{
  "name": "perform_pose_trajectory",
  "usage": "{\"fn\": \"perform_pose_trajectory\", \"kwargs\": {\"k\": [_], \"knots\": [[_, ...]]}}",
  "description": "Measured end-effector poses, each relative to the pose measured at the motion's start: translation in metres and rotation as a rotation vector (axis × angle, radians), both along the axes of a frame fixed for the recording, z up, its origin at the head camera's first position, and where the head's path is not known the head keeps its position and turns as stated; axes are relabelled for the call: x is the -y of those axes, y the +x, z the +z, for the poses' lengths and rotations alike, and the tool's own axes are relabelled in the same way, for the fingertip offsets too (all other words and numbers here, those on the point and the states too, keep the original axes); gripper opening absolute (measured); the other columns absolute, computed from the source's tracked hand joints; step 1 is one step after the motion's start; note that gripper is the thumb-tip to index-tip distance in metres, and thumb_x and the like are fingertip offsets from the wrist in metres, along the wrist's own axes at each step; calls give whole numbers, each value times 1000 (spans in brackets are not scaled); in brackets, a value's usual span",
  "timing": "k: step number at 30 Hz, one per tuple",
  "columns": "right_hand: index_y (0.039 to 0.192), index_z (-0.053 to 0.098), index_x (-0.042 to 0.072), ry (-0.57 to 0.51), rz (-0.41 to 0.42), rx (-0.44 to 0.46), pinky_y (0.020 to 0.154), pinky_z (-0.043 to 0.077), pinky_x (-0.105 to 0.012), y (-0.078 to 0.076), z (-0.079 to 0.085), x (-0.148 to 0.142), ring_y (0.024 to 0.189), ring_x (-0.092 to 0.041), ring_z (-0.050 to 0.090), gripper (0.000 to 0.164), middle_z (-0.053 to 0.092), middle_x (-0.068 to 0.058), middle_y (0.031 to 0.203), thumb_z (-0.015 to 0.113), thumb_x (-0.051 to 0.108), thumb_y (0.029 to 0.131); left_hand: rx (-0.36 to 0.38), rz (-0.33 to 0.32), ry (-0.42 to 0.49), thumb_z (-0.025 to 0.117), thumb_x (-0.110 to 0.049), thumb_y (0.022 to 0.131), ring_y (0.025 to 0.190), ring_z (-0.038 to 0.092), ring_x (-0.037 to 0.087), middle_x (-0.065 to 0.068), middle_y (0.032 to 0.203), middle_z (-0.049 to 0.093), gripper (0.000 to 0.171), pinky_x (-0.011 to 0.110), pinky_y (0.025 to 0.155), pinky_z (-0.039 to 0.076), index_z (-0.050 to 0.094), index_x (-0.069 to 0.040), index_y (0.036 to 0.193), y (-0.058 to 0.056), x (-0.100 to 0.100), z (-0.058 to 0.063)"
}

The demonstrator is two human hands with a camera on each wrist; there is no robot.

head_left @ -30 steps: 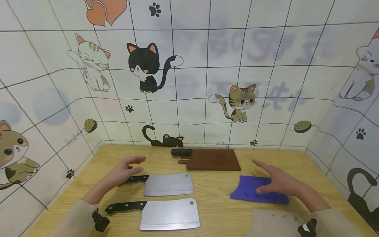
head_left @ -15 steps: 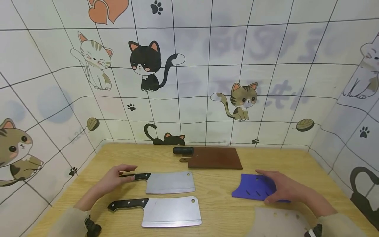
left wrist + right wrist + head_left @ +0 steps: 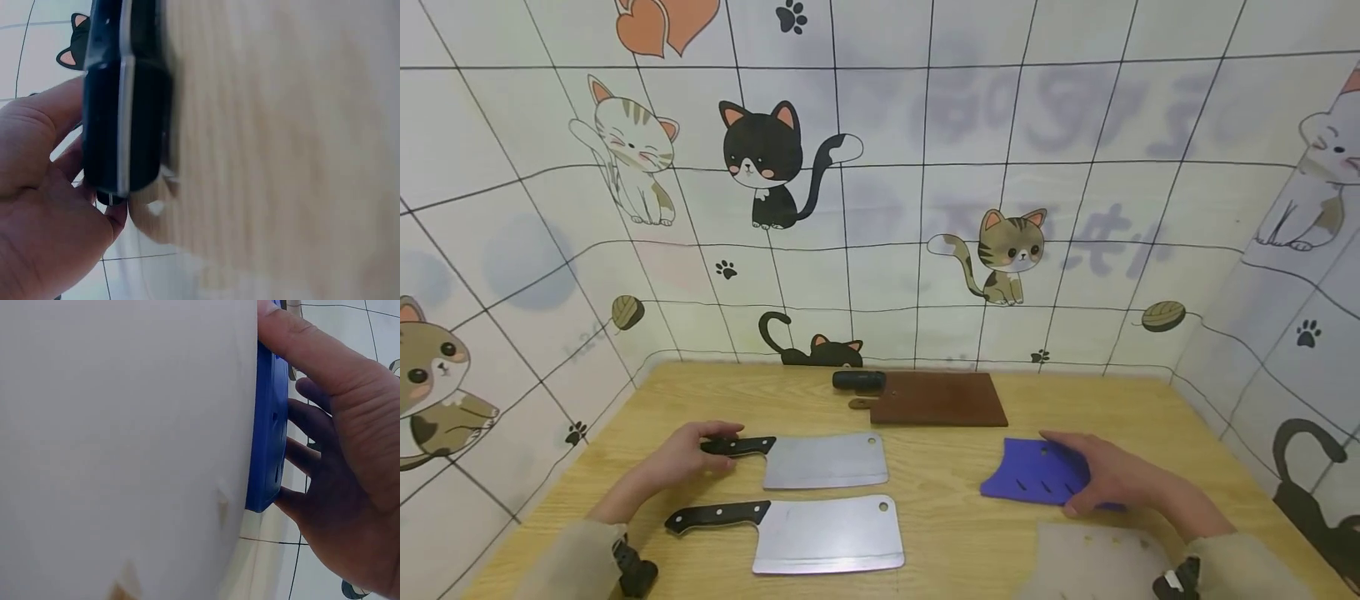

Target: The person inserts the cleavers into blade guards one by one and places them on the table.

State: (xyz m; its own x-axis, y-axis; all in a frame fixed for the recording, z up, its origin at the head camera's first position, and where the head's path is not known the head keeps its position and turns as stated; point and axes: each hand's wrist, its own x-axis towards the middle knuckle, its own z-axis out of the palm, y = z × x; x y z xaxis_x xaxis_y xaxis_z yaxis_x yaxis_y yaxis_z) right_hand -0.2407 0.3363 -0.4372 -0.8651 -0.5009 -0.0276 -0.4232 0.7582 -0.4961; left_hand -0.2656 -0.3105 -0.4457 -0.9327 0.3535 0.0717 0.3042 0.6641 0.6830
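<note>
In the head view, my left hand point(image 3: 688, 454) is around the black handle of the farther cleaver point(image 3: 827, 461), fingers on the far side and thumb on the near side. No firm hold shows. The nearer cleaver point(image 3: 830, 536) lies in front of it; its handle point(image 3: 125, 125) fills the foreground of the left wrist view. On the right, my right hand point(image 3: 1116, 475) spans a purple-blue slotted plastic board point(image 3: 1026, 475). Its thumb is at the near edge and its fingers at the far edge. The right wrist view shows the board's blue side point(image 3: 267, 437) between thumb and fingers.
A brown cutting board point(image 3: 940, 400) lies at the back of the wooden table point(image 3: 940, 500), a black cylindrical handle point(image 3: 859, 381) beside it. Near the front right lies a whitish sheet-like board point(image 3: 1090, 562) with small holes. Cat-printed walls point(image 3: 887, 208) enclose the table.
My left hand has come down from above the farther cleaver's handle to around it. My right hand has lowered from over the purple-blue board onto its edges. The cleavers and boards stay put.
</note>
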Motion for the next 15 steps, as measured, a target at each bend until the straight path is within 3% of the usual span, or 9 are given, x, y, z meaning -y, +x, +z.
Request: {"fn": "perform_pose_trajectory", "kwargs": {"k": [9, 15], "knots": [[155, 40, 2, -37, -11, 118, 102, 27, -76, 1, 2, -4, 139, -62, 28, 109, 35, -33, 155, 95, 39, 68, 4, 26, -28, 85, -8, 80, 111, 59, 33, 14, 118, 68, 52, 52, 96, 45, 69, -1, 129, -10, -1, -3], [153, 44, 5, -17, -20, 117, 102, 26, -77, -1, 1, -3, 138, -63, 28, 107, 36, -33, 154, 95, 40, 66, -10, 28, -43, 86, -8, 79, 106, 60, 28, 9, 112, 69, 50, 47, 93, 47, 71, -2, 127, -10, 0, -2]]}}
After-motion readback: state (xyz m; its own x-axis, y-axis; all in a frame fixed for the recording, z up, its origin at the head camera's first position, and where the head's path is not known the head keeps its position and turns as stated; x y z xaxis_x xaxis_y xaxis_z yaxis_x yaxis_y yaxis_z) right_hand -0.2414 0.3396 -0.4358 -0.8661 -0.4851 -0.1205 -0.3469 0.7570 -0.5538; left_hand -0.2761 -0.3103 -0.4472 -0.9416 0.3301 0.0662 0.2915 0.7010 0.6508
